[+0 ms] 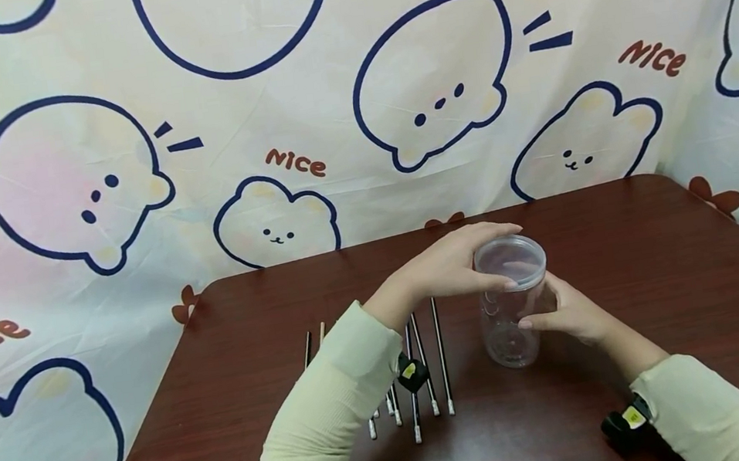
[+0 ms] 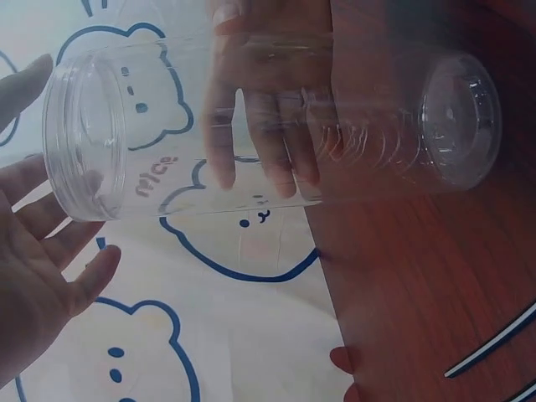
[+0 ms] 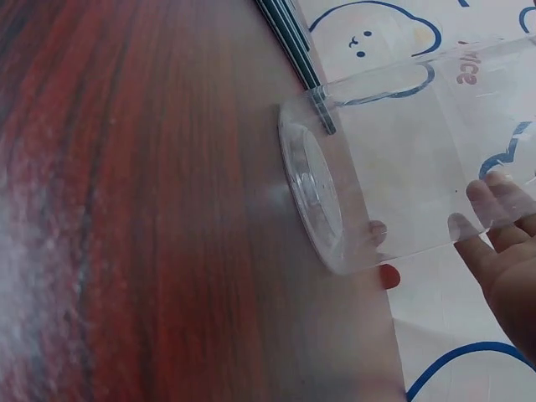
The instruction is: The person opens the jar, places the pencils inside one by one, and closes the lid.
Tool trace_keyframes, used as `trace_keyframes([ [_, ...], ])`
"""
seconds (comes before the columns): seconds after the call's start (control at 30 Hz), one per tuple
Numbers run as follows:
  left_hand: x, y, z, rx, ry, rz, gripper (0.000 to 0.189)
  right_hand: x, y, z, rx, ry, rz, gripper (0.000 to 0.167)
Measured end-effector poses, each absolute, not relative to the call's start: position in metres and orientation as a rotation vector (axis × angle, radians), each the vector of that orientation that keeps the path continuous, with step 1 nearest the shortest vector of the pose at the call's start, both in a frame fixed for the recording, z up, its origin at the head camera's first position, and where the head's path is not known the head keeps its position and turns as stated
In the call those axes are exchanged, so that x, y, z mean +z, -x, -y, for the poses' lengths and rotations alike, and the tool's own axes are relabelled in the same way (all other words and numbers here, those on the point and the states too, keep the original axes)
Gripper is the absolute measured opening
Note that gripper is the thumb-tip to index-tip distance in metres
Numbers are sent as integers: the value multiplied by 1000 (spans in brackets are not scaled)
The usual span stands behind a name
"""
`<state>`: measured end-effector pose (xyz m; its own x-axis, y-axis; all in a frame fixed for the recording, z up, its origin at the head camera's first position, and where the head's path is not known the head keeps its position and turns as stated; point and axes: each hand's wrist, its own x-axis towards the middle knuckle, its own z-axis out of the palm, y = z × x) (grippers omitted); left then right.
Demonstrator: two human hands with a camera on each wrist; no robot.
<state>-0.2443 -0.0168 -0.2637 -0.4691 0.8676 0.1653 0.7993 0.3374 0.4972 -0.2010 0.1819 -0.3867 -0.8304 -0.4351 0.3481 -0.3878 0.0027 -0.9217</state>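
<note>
The sticks point(image 1: 443, 361) lie on the table point(image 1: 664, 285), left of the upright jar point(image 1: 503, 314) (the left sleeve point(image 1: 324, 415) partly covers them); the cloth point(image 1: 353, 209) hangs behind.

Left hand point(image 1: 451, 262) and right hand point(image 1: 573, 313) bare. Left sleeve point(image 1: 317, 416) and right sleeve point(image 1: 703, 401) pale yellow-green, left finely ribbed below a smoother cuff point(image 1: 369, 325). Black boxy unit point(image 1: 423, 379) on left wrist, another point(image 1: 616, 431) on right, yellow label each, print too small.

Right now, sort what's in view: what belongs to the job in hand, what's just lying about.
In the job:
Jar, right hand at its side
Lid, left hand around it

Lying about, it seems:
Rods, untouched on the table, use unclear
</note>
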Motion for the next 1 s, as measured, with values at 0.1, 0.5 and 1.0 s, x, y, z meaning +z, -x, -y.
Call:
trace_keyframes([
  [0.1,-264,246,15,793,-1559,-2435,66,-386,201,-182,-2009,927,-2182,62],
  [0.5,-266,250,9,810,-1476,-2377,67,-385,203,-182,-2037,952,-2092,64],
  [1.0,-284,236,5,1034,-1230,-2622,69,-390,205,-182,-2079,902,-2036,74],
])
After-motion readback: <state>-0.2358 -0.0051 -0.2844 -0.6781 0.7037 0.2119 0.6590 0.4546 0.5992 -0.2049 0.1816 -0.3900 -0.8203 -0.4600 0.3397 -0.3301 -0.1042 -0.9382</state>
